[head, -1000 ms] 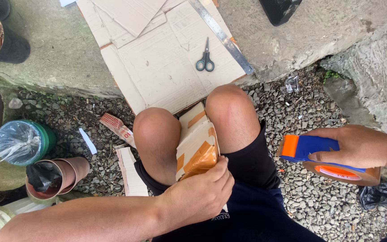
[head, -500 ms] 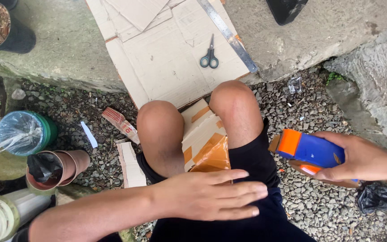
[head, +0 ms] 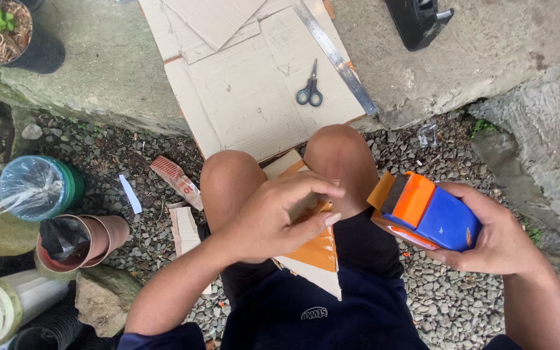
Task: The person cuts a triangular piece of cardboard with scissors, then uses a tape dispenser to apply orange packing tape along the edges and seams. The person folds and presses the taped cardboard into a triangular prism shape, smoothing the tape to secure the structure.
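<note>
1. Tape dispenser (head: pixel 430 212), blue-bodied with an orange front plate and a brown tape roll beneath, is gripped by the curled fingers of the right hand (head: pixel 487 236) beside the right knee.
2. A folded orange-and-white cardboard box (head: pixel 315 249), wedged between the thighs, is pinched by the left hand (head: pixel 270 217).
3. Scissors (head: pixel 310 92) are seen on flattened cardboard (head: pixel 247 97) ahead.
</note>
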